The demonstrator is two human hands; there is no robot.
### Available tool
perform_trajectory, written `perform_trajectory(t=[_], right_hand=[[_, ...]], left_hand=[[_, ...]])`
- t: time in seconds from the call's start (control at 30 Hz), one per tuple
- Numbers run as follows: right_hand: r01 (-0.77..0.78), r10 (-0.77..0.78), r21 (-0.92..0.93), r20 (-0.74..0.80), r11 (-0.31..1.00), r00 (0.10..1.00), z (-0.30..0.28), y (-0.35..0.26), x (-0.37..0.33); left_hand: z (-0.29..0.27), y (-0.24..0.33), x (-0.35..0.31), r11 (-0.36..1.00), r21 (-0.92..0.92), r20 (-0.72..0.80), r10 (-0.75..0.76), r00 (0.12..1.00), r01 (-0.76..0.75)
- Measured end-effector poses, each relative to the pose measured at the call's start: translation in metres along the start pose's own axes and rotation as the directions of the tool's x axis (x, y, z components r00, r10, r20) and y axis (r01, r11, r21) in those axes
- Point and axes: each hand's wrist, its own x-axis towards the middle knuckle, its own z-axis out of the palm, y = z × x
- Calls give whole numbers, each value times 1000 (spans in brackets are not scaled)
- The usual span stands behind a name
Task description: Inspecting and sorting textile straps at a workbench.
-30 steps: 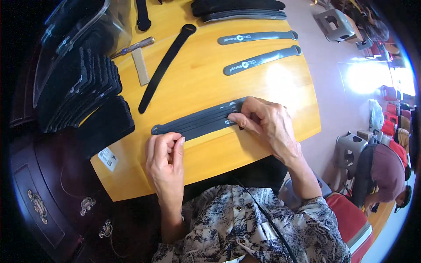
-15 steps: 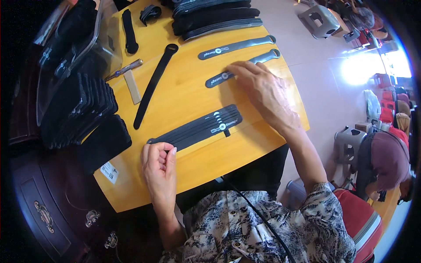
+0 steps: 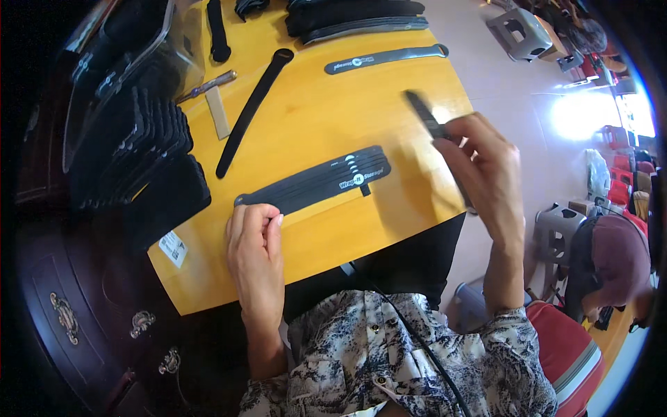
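Note:
A fanned stack of dark grey straps [image 3: 316, 184] lies across the near part of the yellow table [image 3: 326, 111]. My left hand [image 3: 253, 243] rests curled on the table at the stack's left end, its fingertips touching it. My right hand [image 3: 486, 167] is raised above the table's right edge and grips one more dark strap [image 3: 434, 132], blurred by motion, tilted up toward the far left.
One grey strap [image 3: 385, 58] and a long black strap [image 3: 253, 111] lie further back. Black strap piles [image 3: 361, 17] sit at the far edge. Stacked black pouches [image 3: 139, 156] and a clear bag [image 3: 132, 62] fill the left. A seated person [image 3: 611, 264] is at right.
My right hand reached from the stack to a grey strap further back, picked it up and lifted it to the right. My left hand stayed at the stack's left end.

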Motion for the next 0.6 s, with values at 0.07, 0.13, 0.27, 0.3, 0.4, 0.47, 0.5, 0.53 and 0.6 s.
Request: perform_trajectory(t=[0.07,0.13,0.27,0.3,0.4,0.47,0.5,0.53,0.6], right_hand=[[-289,284,281,59,915,957,-6,-1,-14],[-297,267,679,152,672,951,4,2,-26],[-356,354,845,216,400,910,40,3,-44],[-356,362,861,221,364,906,46,2,-47],[-353,372,894,239,278,897,65,-2,-52],[-349,378,907,244,238,893,71,-3,-56],[-380,371,893,277,241,886,72,-2,-57],[-411,363,878,311,245,879,73,-2,-58],[-460,367,849,353,261,861,72,-1,-60]], left_hand=[[2,-1,-2,995,42,-41,95,995,-93],[3,-1,-8,993,-2,-53,119,991,-120],[11,-1,-30,838,-524,151,-85,985,152],[12,-3,-33,728,-650,249,-66,966,217],[7,-8,-37,589,-730,373,-84,924,347],[4,-12,-39,557,-746,378,-98,921,365],[3,-13,-41,536,-751,391,-112,914,387],[1,-14,-42,514,-755,402,-127,907,407],[-1,-18,-44,484,-762,395,-178,901,430]])
